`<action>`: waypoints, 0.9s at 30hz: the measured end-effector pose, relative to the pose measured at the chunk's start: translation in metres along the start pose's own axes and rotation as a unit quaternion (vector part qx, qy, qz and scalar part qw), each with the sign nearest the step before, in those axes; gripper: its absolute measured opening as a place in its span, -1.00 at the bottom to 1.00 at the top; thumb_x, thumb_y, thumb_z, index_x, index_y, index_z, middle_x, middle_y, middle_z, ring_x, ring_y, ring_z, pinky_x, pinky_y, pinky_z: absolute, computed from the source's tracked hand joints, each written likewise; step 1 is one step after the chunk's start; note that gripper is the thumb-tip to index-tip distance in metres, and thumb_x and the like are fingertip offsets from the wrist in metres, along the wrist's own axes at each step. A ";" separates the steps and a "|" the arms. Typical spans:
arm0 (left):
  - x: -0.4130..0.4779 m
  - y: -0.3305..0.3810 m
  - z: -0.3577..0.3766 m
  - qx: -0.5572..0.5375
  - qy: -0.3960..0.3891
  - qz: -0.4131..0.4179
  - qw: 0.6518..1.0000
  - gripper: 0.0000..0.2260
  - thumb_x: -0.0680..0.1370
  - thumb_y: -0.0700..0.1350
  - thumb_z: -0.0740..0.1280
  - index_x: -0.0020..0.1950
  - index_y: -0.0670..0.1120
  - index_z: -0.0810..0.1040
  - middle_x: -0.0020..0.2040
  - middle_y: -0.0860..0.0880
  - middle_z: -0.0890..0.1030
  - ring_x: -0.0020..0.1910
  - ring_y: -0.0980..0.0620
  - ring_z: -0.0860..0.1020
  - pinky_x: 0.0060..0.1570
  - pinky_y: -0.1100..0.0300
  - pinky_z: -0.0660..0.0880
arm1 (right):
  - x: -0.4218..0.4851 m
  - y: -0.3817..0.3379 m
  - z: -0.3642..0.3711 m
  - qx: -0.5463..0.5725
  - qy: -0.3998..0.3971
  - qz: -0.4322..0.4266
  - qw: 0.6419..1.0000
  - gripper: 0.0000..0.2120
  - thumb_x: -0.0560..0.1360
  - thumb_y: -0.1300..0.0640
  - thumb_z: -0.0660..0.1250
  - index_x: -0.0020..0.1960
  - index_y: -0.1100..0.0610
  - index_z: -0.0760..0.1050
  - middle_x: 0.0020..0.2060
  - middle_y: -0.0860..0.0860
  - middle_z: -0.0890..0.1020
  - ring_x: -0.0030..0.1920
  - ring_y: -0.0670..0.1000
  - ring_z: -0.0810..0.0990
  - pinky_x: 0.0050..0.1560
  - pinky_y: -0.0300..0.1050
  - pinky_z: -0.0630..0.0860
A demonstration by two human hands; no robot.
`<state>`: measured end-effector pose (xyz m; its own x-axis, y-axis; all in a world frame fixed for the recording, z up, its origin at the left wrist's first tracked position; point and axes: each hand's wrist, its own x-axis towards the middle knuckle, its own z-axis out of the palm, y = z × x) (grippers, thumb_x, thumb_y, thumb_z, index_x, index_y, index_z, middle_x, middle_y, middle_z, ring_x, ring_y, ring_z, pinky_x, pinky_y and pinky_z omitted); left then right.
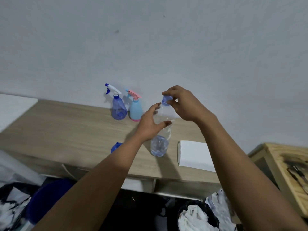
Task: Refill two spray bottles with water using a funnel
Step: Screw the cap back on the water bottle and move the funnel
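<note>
At table (pixel 66 130) centre: water bottle (pixel 159 145), upright; left hand (pixel 150 125) curled round its shoulder, right hand (pixel 183 104) pinched blue cap (pixel 167 99). Best held steady while unscrewing. Blue spray bottle (pixel 118 107) and pink-topped spray bottle (pixel 135 110) stood far, by wall.

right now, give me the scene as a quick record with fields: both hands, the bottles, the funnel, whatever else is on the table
left hand: grips the body of the water bottle
right hand: pinches the blue cap on top of it
water bottle: clear, upright, cap on
blue spray bottle: by the wall, trigger head on
pink-topped spray bottle: beside it, on its right, head on
funnel: blue, on the table, partly hidden behind the left forearm
white paper: flat, to the right of the water bottle
</note>
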<state>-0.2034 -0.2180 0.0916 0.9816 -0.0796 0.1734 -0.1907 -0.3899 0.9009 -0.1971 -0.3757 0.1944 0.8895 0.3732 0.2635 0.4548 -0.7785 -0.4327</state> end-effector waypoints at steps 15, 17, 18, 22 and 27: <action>-0.001 0.004 0.000 0.009 -0.005 -0.018 1.000 -0.27 0.39 0.03 0.56 0.47 0.05 0.30 0.38 0.10 0.46 0.26 0.18 0.43 0.22 0.23 0.40 | 0.025 -0.016 -0.020 -0.084 -0.094 0.086 0.988 -0.70 0.56 -0.04 0.39 -0.02 0.23 0.58 -0.09 0.07 0.65 -0.13 0.10 0.61 -0.25 -0.12 0.47; -0.001 0.005 0.000 0.012 -0.004 -0.018 1.000 -0.28 0.39 0.04 0.55 0.47 0.05 0.30 0.39 0.10 0.46 0.27 0.18 0.43 0.18 0.27 0.37 | 0.026 -0.020 -0.014 -0.148 -0.069 0.100 0.982 -0.62 0.55 -0.18 0.35 -0.08 0.17 0.50 -0.17 0.06 0.58 -0.21 0.08 0.54 -0.30 -0.13 0.36; -0.001 0.004 0.000 0.012 -0.003 -0.018 1.000 -0.28 0.39 0.04 0.55 0.47 0.04 0.31 0.40 0.09 0.46 0.29 0.17 0.44 0.17 0.28 0.37 | 0.026 -0.022 -0.011 -0.176 -0.054 0.103 0.977 -0.59 0.54 -0.23 0.32 -0.10 0.13 0.47 -0.20 0.04 0.55 -0.21 0.07 0.53 -0.28 -0.13 0.35; 0.000 0.003 -0.001 0.011 -0.008 -0.028 1.000 -0.29 0.40 0.05 0.54 0.47 0.04 0.30 0.41 0.10 0.44 0.33 0.15 0.42 0.20 0.25 0.38 | 0.026 -0.022 -0.006 -0.205 -0.025 0.088 0.974 -0.53 0.53 -0.30 0.29 0.01 0.13 0.55 -0.10 0.05 0.61 -0.14 0.07 0.58 -0.20 -0.12 0.41; 0.001 0.001 -0.001 0.007 -0.009 -0.014 1.000 -0.28 0.39 0.03 0.56 0.47 0.06 0.32 0.37 0.09 0.48 0.32 0.09 0.46 0.25 0.16 0.47 | 0.023 -0.012 -0.019 -0.077 -0.128 0.031 0.988 -0.68 0.61 0.02 0.33 0.32 0.11 0.55 0.18 0.02 0.58 0.16 0.05 0.57 0.02 -0.16 0.38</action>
<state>-0.2022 -0.2181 0.0934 0.9863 -0.0853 0.1411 -0.1637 -0.4056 0.8993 -0.1825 -0.3676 0.2223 0.9065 0.4222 0.0057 0.4043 -0.8639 -0.3004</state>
